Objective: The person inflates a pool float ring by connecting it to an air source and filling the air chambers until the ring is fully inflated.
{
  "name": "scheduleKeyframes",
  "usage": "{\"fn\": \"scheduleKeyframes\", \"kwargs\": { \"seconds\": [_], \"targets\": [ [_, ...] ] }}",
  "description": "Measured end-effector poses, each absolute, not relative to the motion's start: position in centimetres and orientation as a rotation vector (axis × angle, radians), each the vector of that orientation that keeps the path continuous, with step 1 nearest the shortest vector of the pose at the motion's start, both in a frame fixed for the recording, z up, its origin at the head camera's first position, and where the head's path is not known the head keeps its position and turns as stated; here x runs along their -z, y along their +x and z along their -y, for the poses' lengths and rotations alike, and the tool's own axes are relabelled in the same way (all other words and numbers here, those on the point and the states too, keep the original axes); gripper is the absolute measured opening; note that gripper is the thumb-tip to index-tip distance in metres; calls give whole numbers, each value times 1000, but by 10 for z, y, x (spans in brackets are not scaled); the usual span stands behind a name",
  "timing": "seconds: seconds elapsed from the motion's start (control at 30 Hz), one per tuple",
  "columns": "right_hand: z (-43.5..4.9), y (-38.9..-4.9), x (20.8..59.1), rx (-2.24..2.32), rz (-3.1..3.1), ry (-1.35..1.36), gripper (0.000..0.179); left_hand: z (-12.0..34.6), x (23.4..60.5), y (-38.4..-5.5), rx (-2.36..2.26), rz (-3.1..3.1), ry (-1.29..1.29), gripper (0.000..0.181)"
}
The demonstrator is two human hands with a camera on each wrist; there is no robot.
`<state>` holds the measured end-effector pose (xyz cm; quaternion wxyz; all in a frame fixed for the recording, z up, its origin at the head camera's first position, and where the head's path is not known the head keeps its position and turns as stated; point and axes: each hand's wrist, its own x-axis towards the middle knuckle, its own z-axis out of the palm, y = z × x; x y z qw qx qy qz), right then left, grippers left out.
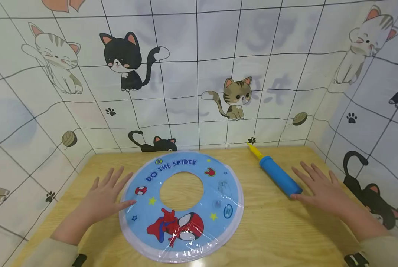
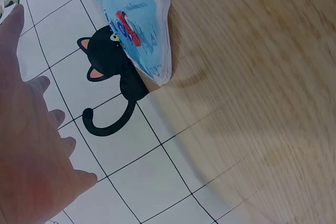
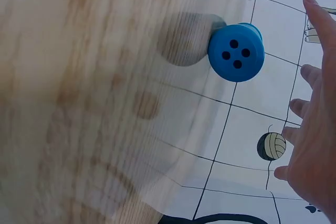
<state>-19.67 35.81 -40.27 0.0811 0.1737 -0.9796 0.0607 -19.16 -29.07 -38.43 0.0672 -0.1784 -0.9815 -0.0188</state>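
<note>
A flat, round swim ring lies on the table, light blue with a pale rim, a red cartoon figure and "DO THE SPIDEY" lettering. My left hand is spread palm down at the ring's left edge, its thumb overlapping the rim in the head view. To the right lies a blue hand pump with a yellow nozzle pointing away and leftward. My right hand, fingers spread, is beside the pump's near end, its thumb close to the end cap. The right wrist view shows that blue end cap with several dark holes.
The light wood table runs back to a wall covering printed with grid lines and cartoon cats. Similar covering encloses the left and right sides. A strip of table lies between ring and pump.
</note>
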Motion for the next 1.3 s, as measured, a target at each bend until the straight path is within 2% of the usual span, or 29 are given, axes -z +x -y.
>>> {"fn": "scheduleKeyframes", "kwargs": {
  "seconds": [0.47,0.97,1.3],
  "targets": [
    [-355,-187,410,-183,2869,540,95,277,384,-184,17,2932,-558,87],
    [-340,-182,406,-330,2872,563,92,248,386,-189,32,2874,-729,85],
    [-312,-185,399,-400,2797,749,82,218,380,-199,36,2813,-877,83]
  ]
}}
